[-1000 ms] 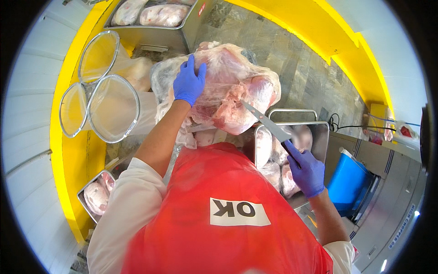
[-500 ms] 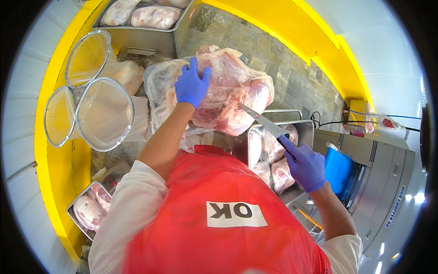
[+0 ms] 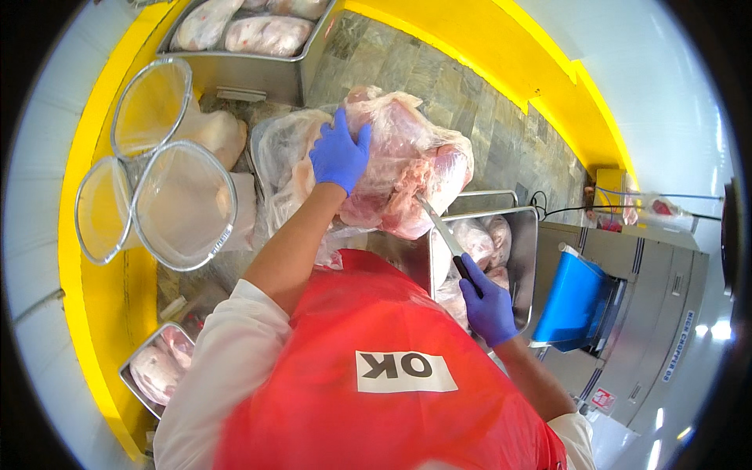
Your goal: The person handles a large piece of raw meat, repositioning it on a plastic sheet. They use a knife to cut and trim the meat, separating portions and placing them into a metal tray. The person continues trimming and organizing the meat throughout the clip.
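Note:
A large piece of raw meat (image 3: 407, 157), pale pink with whitish skin, lies in front of me beside crumpled clear plastic film (image 3: 286, 157). My left hand (image 3: 341, 154), in a blue glove, rests on the meat's left part with its fingers spread. My right hand (image 3: 487, 301), gloved in blue too, is wrapped round the black handle of a knife (image 3: 445, 233). The blade points up and left, and its tip touches or enters the ragged cut area at the meat's lower edge; how deep it sits is hidden.
Metal bins of meat stand at the right (image 3: 526, 266), far left (image 3: 243, 63) and near left (image 3: 125, 374). Three ring holders (image 3: 227, 235) with clear bags are at left, meat beside them. A grey machine (image 3: 638, 290) with a blue panel (image 3: 576, 301) stands at right.
My right hand has moved left and down toward me, turning the knife to a steeper angle. The left hand stays on the meat, slightly shifted in view.

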`<move>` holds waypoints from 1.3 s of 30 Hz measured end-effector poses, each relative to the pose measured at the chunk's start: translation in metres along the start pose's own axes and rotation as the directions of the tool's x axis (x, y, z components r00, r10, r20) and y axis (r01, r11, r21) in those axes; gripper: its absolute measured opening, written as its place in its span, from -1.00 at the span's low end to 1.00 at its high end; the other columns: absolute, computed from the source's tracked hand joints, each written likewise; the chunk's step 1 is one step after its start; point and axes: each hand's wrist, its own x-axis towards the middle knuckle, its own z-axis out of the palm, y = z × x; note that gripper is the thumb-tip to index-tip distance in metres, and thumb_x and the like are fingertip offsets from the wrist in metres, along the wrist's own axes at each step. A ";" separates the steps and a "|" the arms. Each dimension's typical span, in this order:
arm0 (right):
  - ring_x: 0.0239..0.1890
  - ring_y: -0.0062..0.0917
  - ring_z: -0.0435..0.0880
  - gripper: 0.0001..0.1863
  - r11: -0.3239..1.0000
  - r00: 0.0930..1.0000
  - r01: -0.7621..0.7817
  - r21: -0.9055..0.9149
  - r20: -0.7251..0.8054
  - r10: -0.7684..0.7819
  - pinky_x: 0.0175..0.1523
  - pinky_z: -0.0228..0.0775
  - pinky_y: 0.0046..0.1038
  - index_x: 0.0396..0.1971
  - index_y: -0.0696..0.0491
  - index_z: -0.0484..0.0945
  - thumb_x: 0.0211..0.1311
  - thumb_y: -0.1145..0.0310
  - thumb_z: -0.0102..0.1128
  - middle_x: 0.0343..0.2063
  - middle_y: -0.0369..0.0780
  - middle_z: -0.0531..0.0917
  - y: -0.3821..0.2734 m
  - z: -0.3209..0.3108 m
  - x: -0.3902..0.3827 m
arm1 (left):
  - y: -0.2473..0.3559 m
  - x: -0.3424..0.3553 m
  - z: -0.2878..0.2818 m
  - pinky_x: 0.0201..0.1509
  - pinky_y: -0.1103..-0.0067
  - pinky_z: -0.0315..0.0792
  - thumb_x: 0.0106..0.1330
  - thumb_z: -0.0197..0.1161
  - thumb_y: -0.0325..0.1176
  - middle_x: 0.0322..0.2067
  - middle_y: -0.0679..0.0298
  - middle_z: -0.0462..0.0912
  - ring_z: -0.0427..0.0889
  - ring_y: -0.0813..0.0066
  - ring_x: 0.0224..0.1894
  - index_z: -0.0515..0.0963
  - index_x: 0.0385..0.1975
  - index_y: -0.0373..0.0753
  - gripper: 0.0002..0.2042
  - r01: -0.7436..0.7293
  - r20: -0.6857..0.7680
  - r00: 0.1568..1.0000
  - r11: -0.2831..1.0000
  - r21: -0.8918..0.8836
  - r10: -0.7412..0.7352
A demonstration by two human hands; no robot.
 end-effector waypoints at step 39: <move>0.04 -0.11 0.80 -0.34 0.890 0.805 0.316 0.329 -0.589 -0.068 0.04 0.63 -0.22 0.54 0.07 0.35 0.47 0.46 0.23 0.13 0.06 0.73 0.075 0.245 0.027 | 0.014 0.100 0.041 0.28 0.18 0.55 0.59 0.07 -0.03 0.25 0.02 0.61 0.67 -0.13 0.16 0.68 0.17 -0.17 -0.57 -0.535 -0.041 0.841 0.840 0.088 0.540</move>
